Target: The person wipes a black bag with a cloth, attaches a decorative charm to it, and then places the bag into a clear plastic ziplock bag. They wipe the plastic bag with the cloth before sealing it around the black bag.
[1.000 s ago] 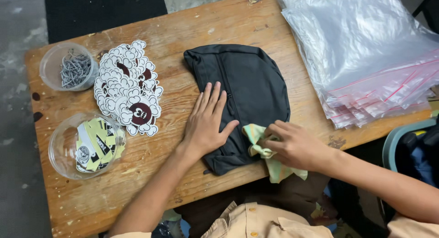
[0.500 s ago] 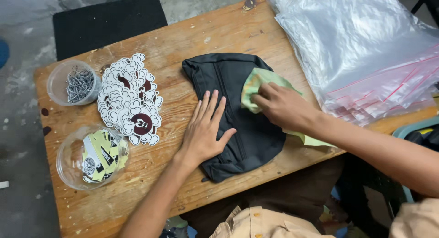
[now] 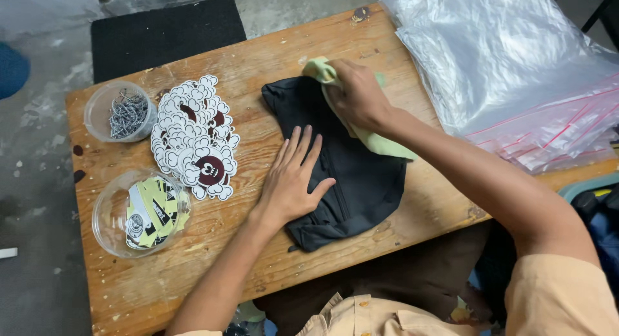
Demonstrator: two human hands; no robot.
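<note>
Flatly, left hand on black fabric, right hand gripping green cloth

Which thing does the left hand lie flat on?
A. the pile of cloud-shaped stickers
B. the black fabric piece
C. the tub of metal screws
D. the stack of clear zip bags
B: the left hand lies spread, palm down, on the black fabric piece, while the right hand presses a light green cloth onto its far end.
</note>
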